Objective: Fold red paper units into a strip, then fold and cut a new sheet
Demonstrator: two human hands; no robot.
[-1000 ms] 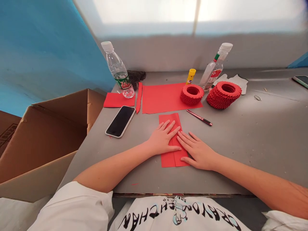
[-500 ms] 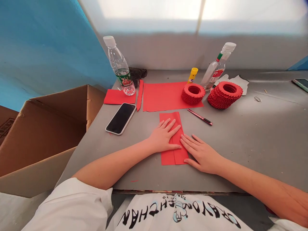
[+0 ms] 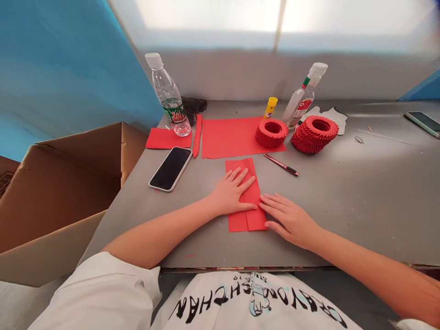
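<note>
Red folded paper (image 3: 240,170) is held flat on the grey counter (image 3: 360,211), near its front edge. The left hand (image 3: 229,196) is pressed onto the paper with fingers spread, its grip released; the right hand (image 3: 290,221) is likewise unclenched, its fingertips (image 3: 266,200) laid on the paper's right side. Even pressure is best applied through the flat of the palm, with the lengthwise crease kept parallel to the long edges. The counter extends well to the right of the right hand. Leftward movement is bounded by a black smartphone (image 3: 171,168) and, past the counter edge, a cardboard box (image 3: 65,197). Ahead, a red-and-black pen (image 3: 282,165) lies beside a large red sheet (image 3: 223,137).
</note>
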